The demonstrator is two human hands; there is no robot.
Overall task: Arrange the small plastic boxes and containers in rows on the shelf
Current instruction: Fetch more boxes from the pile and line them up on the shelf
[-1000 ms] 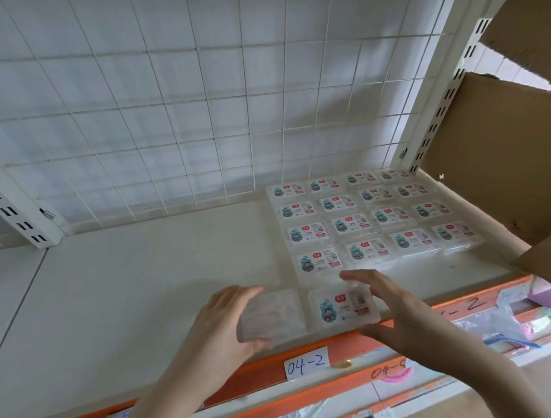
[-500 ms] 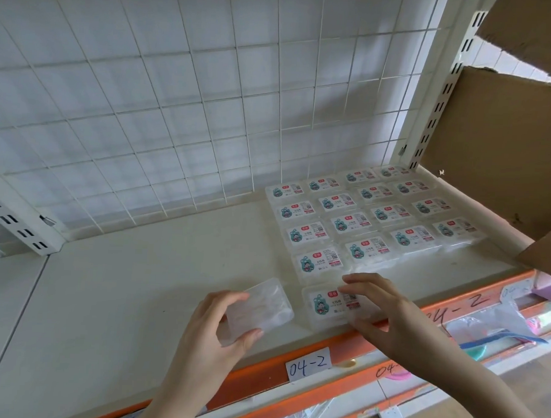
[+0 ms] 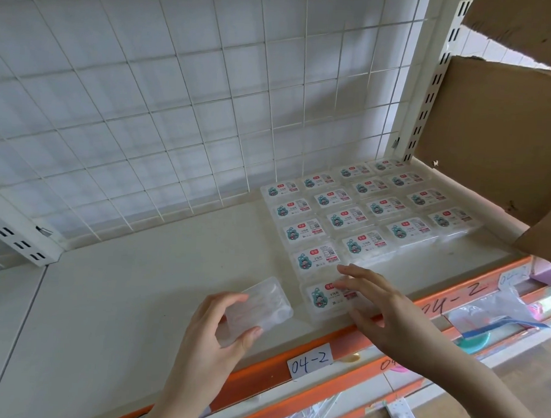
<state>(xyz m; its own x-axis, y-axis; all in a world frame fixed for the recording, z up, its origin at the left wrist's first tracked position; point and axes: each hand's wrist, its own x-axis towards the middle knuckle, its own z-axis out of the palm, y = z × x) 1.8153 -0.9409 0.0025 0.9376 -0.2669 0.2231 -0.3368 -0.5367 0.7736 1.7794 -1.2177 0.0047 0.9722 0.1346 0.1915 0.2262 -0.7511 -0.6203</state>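
Box (image 3: 257, 309) is sitting in the left hand (image 3: 211, 338) grip, label down, left of the front labelled box (image 3: 327, 301) the flat right hand (image 3: 386, 311) is touching.

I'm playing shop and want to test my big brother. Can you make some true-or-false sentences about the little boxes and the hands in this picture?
1. The left hand holds a clear box with no label showing. True.
2. The right hand is a tight fist. False: its fingers are straight, over the front labelled box.
3. The labelled boxes sit on the left part of the shelf. False: they fill the right part.
4. A tag on the orange edge reads 04-2. True.
5. A solid wooden board backs the shelf. False: it is a white wire grid.
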